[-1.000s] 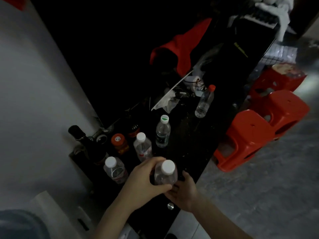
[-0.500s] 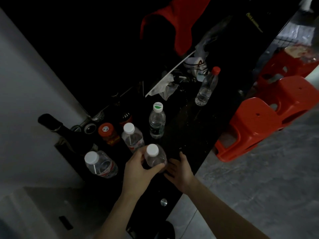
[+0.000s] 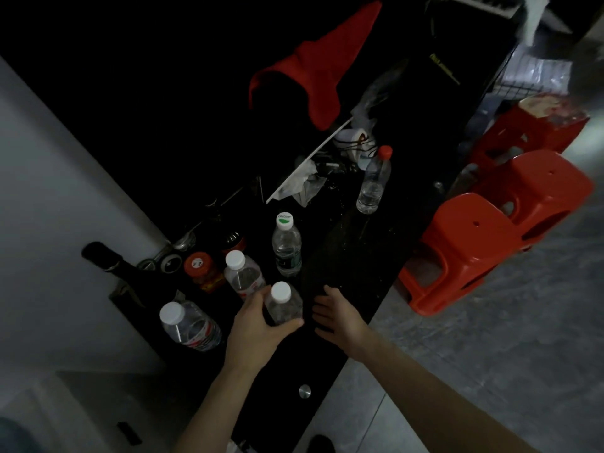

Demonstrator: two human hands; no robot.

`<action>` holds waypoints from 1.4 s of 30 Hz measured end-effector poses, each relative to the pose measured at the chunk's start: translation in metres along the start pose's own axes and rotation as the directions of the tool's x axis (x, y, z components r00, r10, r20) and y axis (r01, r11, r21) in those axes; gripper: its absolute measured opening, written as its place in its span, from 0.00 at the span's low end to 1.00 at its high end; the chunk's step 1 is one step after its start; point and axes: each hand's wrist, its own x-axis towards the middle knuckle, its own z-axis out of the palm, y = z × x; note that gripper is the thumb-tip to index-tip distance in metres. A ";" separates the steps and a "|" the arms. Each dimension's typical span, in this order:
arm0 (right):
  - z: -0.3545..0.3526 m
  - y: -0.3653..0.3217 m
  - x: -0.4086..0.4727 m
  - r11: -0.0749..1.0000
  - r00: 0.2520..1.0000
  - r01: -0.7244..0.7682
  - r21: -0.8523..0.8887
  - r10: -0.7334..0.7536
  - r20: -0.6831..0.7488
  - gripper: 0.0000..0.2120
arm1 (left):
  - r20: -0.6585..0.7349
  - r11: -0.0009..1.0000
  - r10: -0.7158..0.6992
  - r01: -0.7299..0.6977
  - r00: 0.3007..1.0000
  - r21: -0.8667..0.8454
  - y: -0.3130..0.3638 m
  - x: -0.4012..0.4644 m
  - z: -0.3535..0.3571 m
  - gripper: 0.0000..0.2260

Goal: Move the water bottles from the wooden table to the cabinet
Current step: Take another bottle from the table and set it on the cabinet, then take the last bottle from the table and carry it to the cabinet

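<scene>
My left hand [image 3: 258, 325] is wrapped around a clear water bottle with a white cap [image 3: 282, 304], which stands on the black cabinet top [image 3: 346, 256]. Just right of it, my right hand [image 3: 336, 317] lies with spread fingers on the cabinet top, holding nothing. Other water bottles stand on the same surface: a white-capped one [image 3: 243, 276] behind the held one, a green-and-white-capped one [image 3: 287, 245], a white-capped one [image 3: 189, 326] at the left, and a red-capped one [image 3: 374, 179] farther back.
A dark wine bottle [image 3: 127, 273] and an orange-lidded jar [image 3: 202, 271] stand at the left by the white wall. Crumpled paper, cables and a red cloth [image 3: 313, 80] clutter the back. Red plastic stools [image 3: 490, 237] stand on the grey floor to the right.
The held bottle has come down onto the cabinet top beside the other bottles. My right hand has slid off its base and spread flat to the right.
</scene>
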 end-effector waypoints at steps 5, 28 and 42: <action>-0.001 -0.028 -0.034 0.961 0.994 0.111 -0.251 -0.107 0.032 0.22 | -0.046 0.997 0.051 -0.048 0.998 0.064 0.012 -0.025 -0.035 0.30; -0.064 -0.007 -0.276 0.182 0.682 0.040 -0.982 -0.724 -0.106 0.32 | 0.389 0.516 0.566 -0.681 0.727 0.520 0.241 -0.095 -0.056 0.28; -0.103 0.214 -0.438 0.774 0.258 -0.273 -0.572 -0.513 -0.818 0.28 | 0.826 0.119 0.563 -0.992 0.024 -0.051 0.283 -0.249 0.088 0.30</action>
